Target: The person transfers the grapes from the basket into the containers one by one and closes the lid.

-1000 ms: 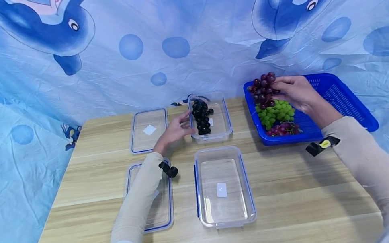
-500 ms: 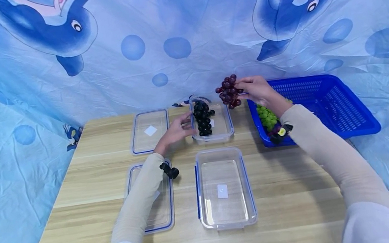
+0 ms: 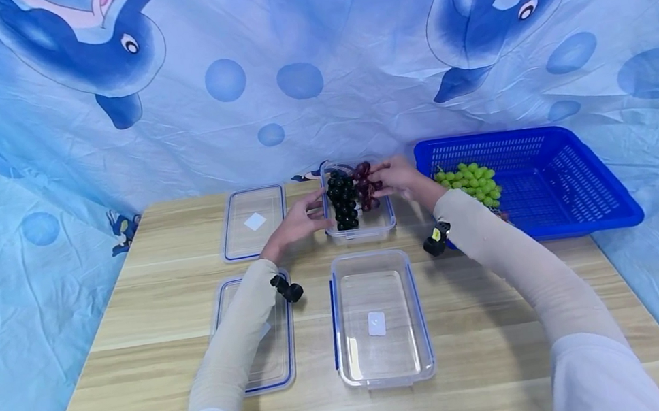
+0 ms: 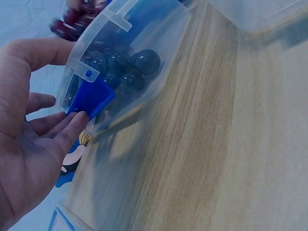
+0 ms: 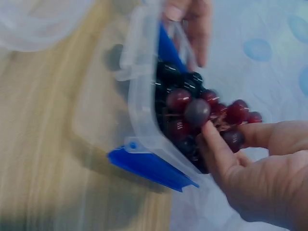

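Dolphin-print curtain [image 3: 345, 32] behind. Wooden tabletop [image 3: 139, 366] in front of it.

Blue plastic basket [image 3: 521, 134]: far right corner. Rectangular clear container [image 3: 377, 289]: between the middle and the near edge, no contents. Its blue-edged lid [image 3: 282, 369], by the look of the size, lies to the left, left forearm crossing above it. Smaller clear container [image 3: 364, 233]: middle of the far edge, uncovered. Small lid [image 3: 243, 209] flat beside it, towards the far left corner.

Left hand [image 3: 300, 221]: fingers loosely spread, touching the small container's left side and blue latch; no firm grip apparent. Right hand [image 3: 401, 177]: thumb and fingers closed in a pinch on red grapes [image 3: 366, 191].

Black grapes [image 3: 341, 200] lie in the left part of the small container. Red bunch at its right, partly above the rim, against or just beside the black ones; whether it touches the container's floor, cannot tell. Green grapes [image 3: 475, 182] in the basket's left end.

Risks, my judgement: the pinch takes in only part of the bunch, so a rim or black-grape snag could twist it loose or pull berries off. Pushing sideways could skid the container, given the left hand's light contact. Right sleeve [image 3: 481, 235] runs close over the basket's near wall; a low elbow could drag it.
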The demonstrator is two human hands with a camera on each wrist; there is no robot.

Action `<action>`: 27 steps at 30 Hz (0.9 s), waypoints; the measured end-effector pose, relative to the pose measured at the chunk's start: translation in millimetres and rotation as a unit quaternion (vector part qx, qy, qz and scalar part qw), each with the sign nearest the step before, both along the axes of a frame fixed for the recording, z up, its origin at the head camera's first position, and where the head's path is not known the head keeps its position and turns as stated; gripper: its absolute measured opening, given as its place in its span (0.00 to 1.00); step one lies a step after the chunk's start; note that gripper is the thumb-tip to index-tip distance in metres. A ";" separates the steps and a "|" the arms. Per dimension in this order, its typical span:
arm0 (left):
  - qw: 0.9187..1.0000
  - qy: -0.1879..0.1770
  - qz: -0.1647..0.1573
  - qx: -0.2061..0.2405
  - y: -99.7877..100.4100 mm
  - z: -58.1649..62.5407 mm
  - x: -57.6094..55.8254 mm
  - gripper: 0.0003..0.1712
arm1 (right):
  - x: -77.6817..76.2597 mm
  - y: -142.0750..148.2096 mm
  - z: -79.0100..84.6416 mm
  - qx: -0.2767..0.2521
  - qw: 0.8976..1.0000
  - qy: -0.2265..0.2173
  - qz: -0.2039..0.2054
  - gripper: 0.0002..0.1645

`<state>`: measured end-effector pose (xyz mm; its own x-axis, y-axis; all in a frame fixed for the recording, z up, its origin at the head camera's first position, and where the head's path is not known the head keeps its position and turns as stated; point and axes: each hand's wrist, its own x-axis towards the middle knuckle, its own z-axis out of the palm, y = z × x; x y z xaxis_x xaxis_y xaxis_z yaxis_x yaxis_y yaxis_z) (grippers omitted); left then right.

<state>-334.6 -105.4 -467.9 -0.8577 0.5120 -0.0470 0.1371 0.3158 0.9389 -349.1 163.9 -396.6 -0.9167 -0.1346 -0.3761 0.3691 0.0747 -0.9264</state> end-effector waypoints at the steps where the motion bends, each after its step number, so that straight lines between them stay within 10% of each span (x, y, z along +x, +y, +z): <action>1: 1.000 0.000 0.000 -0.001 -0.1 -0.2 0.0 0.52 | 2.5 -1.6 -0.3 0.012 1.000 -0.012 0.010 0.26; 9: 1.000 -0.005 -0.005 0.005 -0.5 0.0 -0.5 0.52 | 11.0 1.4 5.5 0.174 0.977 -0.014 0.120 0.19; 16: 1.000 -0.005 -0.004 0.007 -1.2 -0.2 -1.1 0.52 | 3.0 2.8 4.7 0.258 0.953 0.140 0.081 0.25; 27: 1.000 0.001 -0.006 0.008 -1.7 -1.8 -2.1 0.53 | -11.1 -6.9 -16.9 0.362 0.906 0.204 0.084 0.28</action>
